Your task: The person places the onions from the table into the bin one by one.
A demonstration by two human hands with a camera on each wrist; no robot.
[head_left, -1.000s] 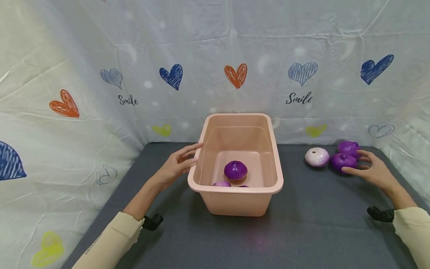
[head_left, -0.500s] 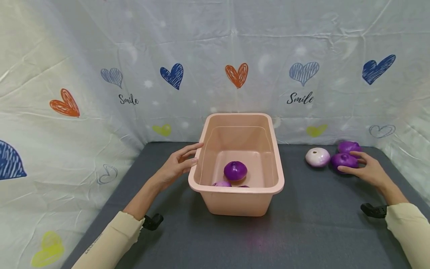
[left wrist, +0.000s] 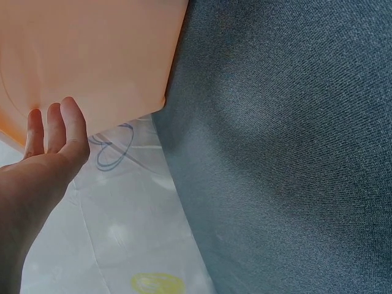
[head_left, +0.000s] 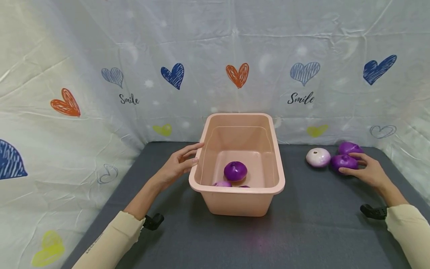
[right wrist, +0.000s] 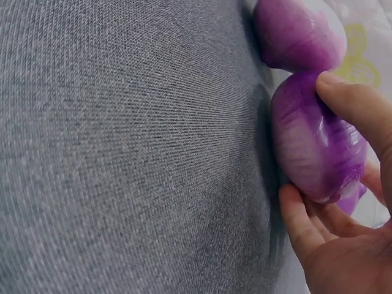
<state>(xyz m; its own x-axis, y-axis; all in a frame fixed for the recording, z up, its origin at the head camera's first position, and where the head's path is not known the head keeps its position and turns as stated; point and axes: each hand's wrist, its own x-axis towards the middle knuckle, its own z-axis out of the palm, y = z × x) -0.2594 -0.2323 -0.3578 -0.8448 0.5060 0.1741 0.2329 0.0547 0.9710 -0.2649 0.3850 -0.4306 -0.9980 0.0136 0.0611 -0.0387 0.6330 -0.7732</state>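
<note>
In the head view, the fingers of my left hand (head_left: 176, 166) touch the left rim of a peach plastic tub (head_left: 240, 203); the left wrist view shows them lying against its outer wall (left wrist: 104, 67). My right hand (head_left: 369, 172) grips a glossy purple onion (head_left: 343, 163) at the far right, thumb on one side and fingers on the other. That onion (right wrist: 306, 141) sits on or just at the dark cloth. A paler onion (head_left: 317, 157) lies to its left, and another purple onion (head_left: 349, 147) just behind it.
Inside the tub lies a purple onion (head_left: 235, 171); a lighter one (head_left: 222, 184) and a dark one (head_left: 244, 186) are mostly hidden by the front rim. Dark grey cloth (head_left: 208, 243) covers the table. A white curtain with printed hearts (head_left: 262, 45) hangs behind.
The right hand has moved left and closed in around the nearer purple onion. The left hand and the tub have hardly moved.
</note>
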